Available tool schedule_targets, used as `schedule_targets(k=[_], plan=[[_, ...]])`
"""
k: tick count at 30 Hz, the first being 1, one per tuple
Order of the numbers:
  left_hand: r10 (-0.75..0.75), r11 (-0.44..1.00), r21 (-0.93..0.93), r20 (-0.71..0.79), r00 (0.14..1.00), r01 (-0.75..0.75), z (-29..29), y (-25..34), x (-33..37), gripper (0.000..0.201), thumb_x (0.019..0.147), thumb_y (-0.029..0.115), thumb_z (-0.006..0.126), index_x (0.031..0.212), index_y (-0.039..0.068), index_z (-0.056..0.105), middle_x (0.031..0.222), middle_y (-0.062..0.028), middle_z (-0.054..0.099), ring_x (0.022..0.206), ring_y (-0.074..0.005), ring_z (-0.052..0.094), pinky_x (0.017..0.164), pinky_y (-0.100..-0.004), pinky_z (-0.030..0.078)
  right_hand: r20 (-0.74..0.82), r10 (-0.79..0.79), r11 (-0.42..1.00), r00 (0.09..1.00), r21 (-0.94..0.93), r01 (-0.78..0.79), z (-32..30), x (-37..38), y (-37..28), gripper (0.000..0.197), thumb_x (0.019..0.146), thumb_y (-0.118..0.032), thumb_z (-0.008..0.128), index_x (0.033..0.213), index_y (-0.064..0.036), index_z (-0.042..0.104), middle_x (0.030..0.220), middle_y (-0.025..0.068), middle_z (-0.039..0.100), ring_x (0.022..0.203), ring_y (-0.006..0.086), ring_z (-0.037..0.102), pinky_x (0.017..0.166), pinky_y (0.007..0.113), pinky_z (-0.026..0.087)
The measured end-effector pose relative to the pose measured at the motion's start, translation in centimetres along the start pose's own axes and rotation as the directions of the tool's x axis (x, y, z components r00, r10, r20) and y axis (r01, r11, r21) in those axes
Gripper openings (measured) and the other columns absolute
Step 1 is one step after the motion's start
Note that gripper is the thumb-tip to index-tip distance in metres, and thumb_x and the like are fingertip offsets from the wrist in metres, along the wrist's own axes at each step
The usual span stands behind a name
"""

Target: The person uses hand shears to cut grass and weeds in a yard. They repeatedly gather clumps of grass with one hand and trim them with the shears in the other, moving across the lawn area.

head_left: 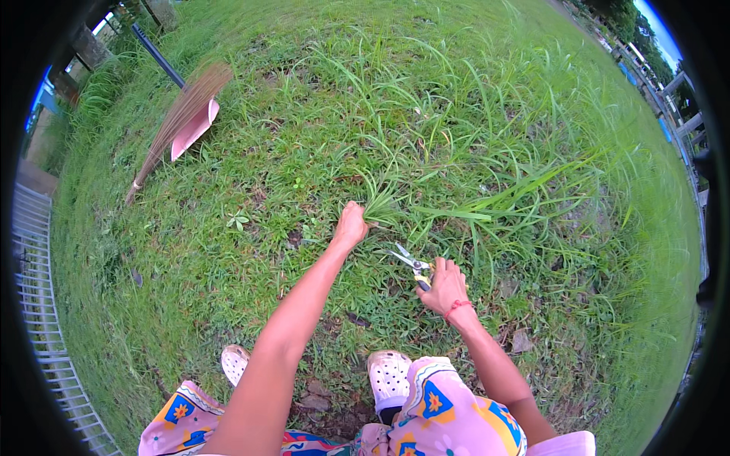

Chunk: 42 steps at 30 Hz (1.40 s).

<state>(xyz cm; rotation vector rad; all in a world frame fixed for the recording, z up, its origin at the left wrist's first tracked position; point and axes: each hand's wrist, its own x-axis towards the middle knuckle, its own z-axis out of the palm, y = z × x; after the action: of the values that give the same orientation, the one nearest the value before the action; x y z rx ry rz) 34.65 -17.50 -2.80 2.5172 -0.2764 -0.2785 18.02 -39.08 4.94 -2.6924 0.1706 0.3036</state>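
Note:
My left hand (352,226) is closed around a tuft of grass (382,199), whose long blades fan out above the fist. To its right, my right hand (447,287) grips a pair of pruning shears (417,266) by yellow and dark handles. The metal blades stand apart and point up and left toward the base of the tuft, a little short of my left fist. A red string bracelet circles my right wrist. Long grass blades (487,207) lean over the ground just beyond the shears.
A stick broom (179,118) lies at the upper left beside a pink dustpan (195,129) with a dark handle. White metal railings (38,281) run along the left edge. My white clogs (389,378) stand on the grass below. Taller grass grows to the right.

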Motion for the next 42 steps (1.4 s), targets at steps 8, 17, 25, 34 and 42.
schedule_targets(k=[8, 17, 25, 34, 42], plan=[[0.095, 0.982, -0.175, 0.103, 0.990, -0.076, -1.6, -1.4, 0.0, 0.036, 0.078, 0.022, 0.072, 0.104, 0.000, 0.064, 0.096, -0.0232, 0.065, 0.092, -0.0373, 0.063, 0.081, -0.0423, 0.048, 0.017, -0.167, 0.960, 0.986, -0.223, 0.166, 4.3, 7.1, -4.1, 0.067, 0.070, -0.051, 0.068, 0.110, -0.0005, 0.055, 0.107, 0.0158, 0.052, 0.102, 0.0303, 0.049, 0.083, 0.044, 0.037], [-0.006, 0.967, -0.252, 0.045, 0.999, 0.018, -1.3, -1.0, -0.2, 0.035, 0.077, 0.003, 0.057, 0.112, 0.005, 0.058, 0.097, -0.0232, 0.064, 0.095, -0.0396, 0.060, 0.084, -0.0446, 0.047, 0.126, -0.170, 0.968, 0.977, 0.208, 0.142, 3.3, 5.1, -4.7, 0.053, 0.071, -0.042, 0.073, 0.100, -0.0007, 0.055, 0.091, 0.0175, 0.058, 0.088, 0.0361, 0.059, 0.076, 0.045, 0.049], [-0.099, 0.982, -0.176, -0.170, 0.980, 0.069, -2.3, 5.6, -3.1, 0.035, 0.088, 0.021, 0.060, 0.121, 0.011, 0.057, 0.095, -0.0187, 0.067, 0.088, -0.0325, 0.064, 0.080, -0.0405, 0.049, -0.111, 0.088, 0.965, 0.990, -0.235, -0.112, -2.9, -1.7, 7.2, 0.062, 0.067, -0.054, 0.071, 0.108, -0.0097, 0.055, 0.110, 0.0172, 0.058, 0.117, 0.0348, 0.046, 0.087, 0.050, 0.033], [-0.109, 0.987, -0.125, -0.034, 0.993, 0.104, 5.4, 12.6, -2.6, 0.034, 0.070, 0.022, 0.079, 0.092, -0.001, 0.068, 0.082, -0.0235, 0.066, 0.080, -0.0379, 0.065, 0.071, -0.0420, 0.051, 0.046, 0.064, 0.998, 0.997, 0.019, -0.065, 1.1, 3.2, 5.5, 0.055, 0.068, -0.042, 0.074, 0.105, -0.0048, 0.055, 0.103, 0.0116, 0.057, 0.099, 0.0299, 0.057, 0.083, 0.044, 0.044], [-0.162, 0.960, -0.171, 0.308, 0.937, 0.222, 3.5, 15.0, 1.4, 0.031, 0.078, 0.031, 0.073, 0.095, 0.005, 0.070, 0.086, -0.0184, 0.069, 0.082, -0.0331, 0.066, 0.075, -0.0418, 0.050, -0.234, 0.227, 0.953, 0.945, -0.146, -0.265, -5.1, -5.9, 12.5, 0.066, 0.063, -0.051, 0.075, 0.113, -0.0123, 0.055, 0.102, 0.0086, 0.050, 0.104, 0.0267, 0.047, 0.090, 0.054, 0.031]])
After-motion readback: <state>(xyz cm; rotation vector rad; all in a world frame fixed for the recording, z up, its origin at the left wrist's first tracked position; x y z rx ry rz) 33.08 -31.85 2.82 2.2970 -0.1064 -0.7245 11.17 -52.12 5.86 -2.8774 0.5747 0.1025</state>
